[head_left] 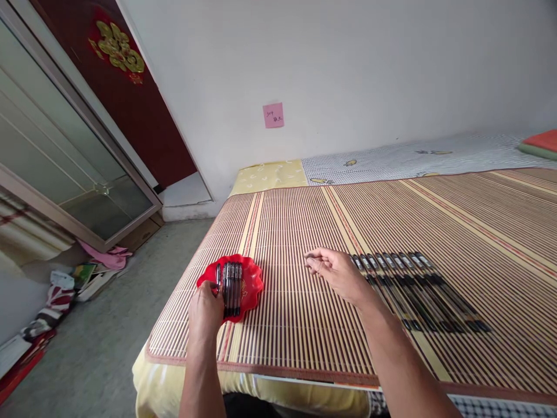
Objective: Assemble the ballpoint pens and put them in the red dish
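Note:
A red scalloped plate (252, 277) sits on the striped bamboo mat (304, 325) and holds several dark pens (232, 280) lying side by side. My left hand (204, 310) rests on the plate's near left edge, its fingers curled on the leftmost pen. My right hand (333, 270) lies on the mat to the right of the plate, fingers loosely bent and pinched together, with nothing visible in them. Just right of that hand, several more dark pens (418, 284) lie in a neat row on the mat, partly hidden by my wrist.
The mat covers a bed whose front edge (261, 371) runs close to me. A white wall with a pink note (273, 115) stands behind. Left of the bed are bare floor, a glass door (65, 162) and scattered clutter (65, 284). An orange cushion (542, 142) lies far right.

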Tool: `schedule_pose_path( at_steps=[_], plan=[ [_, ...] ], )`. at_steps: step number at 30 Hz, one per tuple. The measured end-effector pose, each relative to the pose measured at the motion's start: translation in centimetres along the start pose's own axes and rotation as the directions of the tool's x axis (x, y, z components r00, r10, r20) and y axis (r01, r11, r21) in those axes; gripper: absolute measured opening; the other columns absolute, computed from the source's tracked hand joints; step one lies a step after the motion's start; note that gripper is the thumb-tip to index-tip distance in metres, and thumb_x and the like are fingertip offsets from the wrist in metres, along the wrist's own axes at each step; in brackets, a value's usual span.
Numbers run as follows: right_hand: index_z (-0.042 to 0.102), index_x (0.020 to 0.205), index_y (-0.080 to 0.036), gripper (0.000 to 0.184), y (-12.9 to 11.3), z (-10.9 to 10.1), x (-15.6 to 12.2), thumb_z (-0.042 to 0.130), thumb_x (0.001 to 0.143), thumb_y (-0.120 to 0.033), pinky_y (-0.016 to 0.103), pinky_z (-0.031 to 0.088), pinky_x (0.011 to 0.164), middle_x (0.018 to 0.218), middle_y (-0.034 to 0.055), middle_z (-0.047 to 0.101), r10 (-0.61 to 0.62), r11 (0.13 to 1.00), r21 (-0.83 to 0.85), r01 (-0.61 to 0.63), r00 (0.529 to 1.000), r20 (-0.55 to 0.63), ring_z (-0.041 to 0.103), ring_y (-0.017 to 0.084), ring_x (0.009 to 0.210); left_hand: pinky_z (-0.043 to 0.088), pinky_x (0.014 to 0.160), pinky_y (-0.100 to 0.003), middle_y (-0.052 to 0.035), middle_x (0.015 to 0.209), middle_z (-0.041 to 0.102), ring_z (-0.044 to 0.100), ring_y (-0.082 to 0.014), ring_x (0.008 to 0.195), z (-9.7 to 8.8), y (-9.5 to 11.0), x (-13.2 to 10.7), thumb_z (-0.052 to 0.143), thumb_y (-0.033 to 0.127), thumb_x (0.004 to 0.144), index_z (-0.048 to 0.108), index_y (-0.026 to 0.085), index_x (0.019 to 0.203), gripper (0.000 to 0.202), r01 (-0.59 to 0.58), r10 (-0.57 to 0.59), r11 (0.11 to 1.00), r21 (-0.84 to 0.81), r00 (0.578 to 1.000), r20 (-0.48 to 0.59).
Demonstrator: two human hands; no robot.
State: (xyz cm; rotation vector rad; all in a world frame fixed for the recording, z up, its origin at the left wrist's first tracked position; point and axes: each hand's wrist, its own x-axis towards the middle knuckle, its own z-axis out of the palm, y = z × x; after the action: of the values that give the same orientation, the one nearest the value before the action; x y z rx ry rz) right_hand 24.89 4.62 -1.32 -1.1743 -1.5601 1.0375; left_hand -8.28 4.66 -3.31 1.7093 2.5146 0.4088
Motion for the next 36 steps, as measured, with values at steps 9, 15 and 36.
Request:
schedule_pose_path(
  at_steps=[9,15,36],
  plan=[
    [0.071,0.106,-0.016,0.027,-0.02,0.09,0.05,0.062,0.093,-0.039,0.039,0.062,0.084,0.100,0.0095,0.071,0.008,1.000,0.010,-0.008,1.000,0.004,0.071,0.019,0.089,0.052,0.074,-0.033,-0.0116,0.092,0.079,0.075,-0.0290,0.094,0.01,0.38,-0.05,0.058,0.020,0.093,0.070,0.015,0.106,0.019,-0.029,0.029,1.000,-0.001,1.000,0.000],
    [0.071,0.104,-0.016,0.027,0.00,0.10,0.05,0.062,0.093,-0.040,0.039,0.062,0.084,0.101,0.0096,0.071,0.010,1.000,-0.006,-0.010,1.000,0.001,0.071,0.020,0.089,0.052,0.076,-0.034,-0.0140,0.095,0.080,0.075,-0.0302,0.095,-0.08,0.39,-0.17,0.054,0.016,0.093,0.070,0.013,0.107,0.022,-0.040,0.041,0.999,-0.006,0.999,0.007],
    [0.071,0.104,-0.018,0.028,-0.12,0.21,-0.05,0.061,0.095,-0.042,0.037,0.059,0.083,0.100,0.0096,0.071,0.022,0.999,-0.031,-0.022,1.000,0.003,0.069,0.020,0.092,0.053,0.079,-0.034,-0.0143,0.100,0.080,0.075,-0.0298,0.096,0.75,0.08,0.20,0.054,0.012,0.091,0.066,0.014,0.112,0.024,-0.081,0.082,0.996,-0.046,0.996,0.021]
  ],
)
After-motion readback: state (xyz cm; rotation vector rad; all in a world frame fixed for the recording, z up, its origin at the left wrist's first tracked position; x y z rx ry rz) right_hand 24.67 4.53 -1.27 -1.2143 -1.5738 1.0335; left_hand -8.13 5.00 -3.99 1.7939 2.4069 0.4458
